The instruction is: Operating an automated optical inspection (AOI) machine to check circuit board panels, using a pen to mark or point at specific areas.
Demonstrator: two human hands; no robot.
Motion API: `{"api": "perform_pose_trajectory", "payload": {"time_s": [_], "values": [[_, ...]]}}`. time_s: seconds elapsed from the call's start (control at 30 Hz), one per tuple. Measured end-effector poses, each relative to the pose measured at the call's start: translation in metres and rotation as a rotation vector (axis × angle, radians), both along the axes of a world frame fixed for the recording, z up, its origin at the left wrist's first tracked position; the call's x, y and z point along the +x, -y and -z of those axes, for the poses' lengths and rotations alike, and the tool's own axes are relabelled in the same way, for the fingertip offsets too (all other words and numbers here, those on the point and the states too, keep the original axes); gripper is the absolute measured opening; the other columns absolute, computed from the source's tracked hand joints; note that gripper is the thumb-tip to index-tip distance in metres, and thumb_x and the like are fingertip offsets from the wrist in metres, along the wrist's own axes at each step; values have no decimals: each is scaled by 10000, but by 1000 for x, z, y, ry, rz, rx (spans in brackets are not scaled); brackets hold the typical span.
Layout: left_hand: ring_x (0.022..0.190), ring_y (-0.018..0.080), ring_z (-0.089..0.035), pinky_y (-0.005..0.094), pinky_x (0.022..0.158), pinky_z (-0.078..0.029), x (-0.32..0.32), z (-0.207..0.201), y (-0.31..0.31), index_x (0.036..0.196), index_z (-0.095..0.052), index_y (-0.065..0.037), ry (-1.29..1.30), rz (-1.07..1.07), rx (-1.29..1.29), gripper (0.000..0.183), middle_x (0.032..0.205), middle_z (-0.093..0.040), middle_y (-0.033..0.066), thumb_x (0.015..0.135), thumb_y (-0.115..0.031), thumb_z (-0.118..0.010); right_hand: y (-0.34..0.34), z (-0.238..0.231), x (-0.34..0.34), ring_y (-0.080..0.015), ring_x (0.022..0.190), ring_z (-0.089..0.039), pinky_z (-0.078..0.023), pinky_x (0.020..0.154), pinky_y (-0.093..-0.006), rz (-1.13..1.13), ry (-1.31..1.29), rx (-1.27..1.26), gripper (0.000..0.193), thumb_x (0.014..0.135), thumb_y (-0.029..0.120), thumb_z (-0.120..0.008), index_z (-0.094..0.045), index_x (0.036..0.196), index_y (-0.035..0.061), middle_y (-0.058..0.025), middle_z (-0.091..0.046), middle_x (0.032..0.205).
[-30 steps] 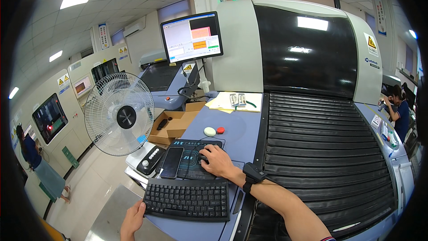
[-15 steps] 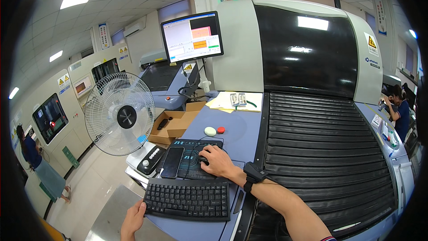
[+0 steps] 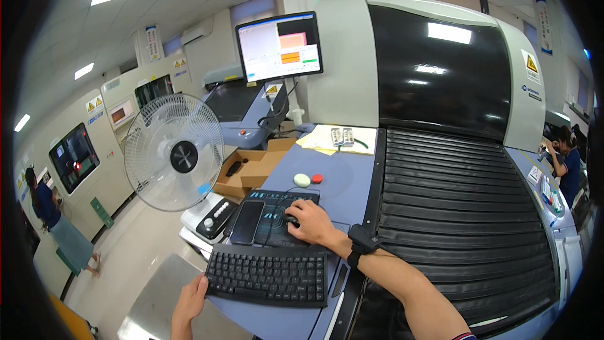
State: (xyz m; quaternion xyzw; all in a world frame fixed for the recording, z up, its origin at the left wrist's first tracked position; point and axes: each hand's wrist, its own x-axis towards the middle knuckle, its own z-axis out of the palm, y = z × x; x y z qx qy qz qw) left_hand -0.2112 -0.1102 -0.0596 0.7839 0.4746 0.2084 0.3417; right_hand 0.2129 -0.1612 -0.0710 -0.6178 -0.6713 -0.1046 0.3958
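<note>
My right hand [image 3: 308,221] wraps over a black computer mouse [image 3: 290,219] on a dark patterned mouse pad [image 3: 275,214]. A dark band with a small box sits on that wrist. At the left edge of a black keyboard [image 3: 267,276], my left hand [image 3: 190,302] has its fingers together and the thumb against the keyboard's side; its other fingertips are partly hidden. A dark-screened phone [image 3: 248,222] lies on the pad's left part. Beyond the desk, a monitor [image 3: 279,47] shows windows with pink, orange and green areas.
Left of the phone stands a white fan [image 3: 184,156] with a button base. Behind the pad are a pale green button [image 3: 302,180] and a red one [image 3: 317,179]. A cardboard box [image 3: 255,169] sits beyond. A large machine with a ribbed black cover [image 3: 465,214] fills the right. Two people work farther off.
The view has shifted slightly, so the scene sits a little to the right. My right hand stays on the mouse and my left hand stays by the keyboard's edge.
</note>
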Motion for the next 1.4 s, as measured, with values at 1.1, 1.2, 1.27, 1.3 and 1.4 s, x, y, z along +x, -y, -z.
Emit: {"api": "perform_pose_trajectory", "payload": {"time_s": [1.1,1.2,1.27,1.3,1.4], "values": [[697,443,-644,514,636,-495,227,-110,272,796,-639,-8,-176,1030,284,281,754,-666,225,976,-222,-662,429,-34,-48,-354,768,-660,-568,738,-456,-77,-377,-178,689,994,147,-617,-329,1617,94,-151,-625,887],[672,404,-651,477,623,-500,261,-99,294,803,-653,-5,19,1200,353,229,740,-665,202,942,-176,-719,435,-28,-45,-378,852,-688,-568,778,-468,-19,-466,-91,725,945,88,-654,-347,1602,82,-183,-665,970],[655,385,-656,451,614,-508,278,-86,301,793,-662,-10,132,1252,411,201,723,-666,190,915,-141,-755,434,-23,-41,-402,909,-704,-577,805,-472,47,-490,-14,729,893,34,-686,-399,1562,58,-198,-699,1037],[646,355,-666,432,610,-517,284,-75,298,797,-672,-9,184,1242,382,204,722,-669,181,906,-148,-774,431,-24,-40,-399,893,-707,-582,806,-466,49,-510,29,668,897,47,-691,-445,1518,37,-197,-702,1027],[630,325,-666,401,597,-518,293,-51,287,809,-688,-15,288,1206,337,186,721,-671,164,889,-141,-799,431,-27,-36,-393,904,-713,-584,810,-459,60,-580,-49,619,899,47,-693,-478,1479,25,-196,-707,1049]]}}
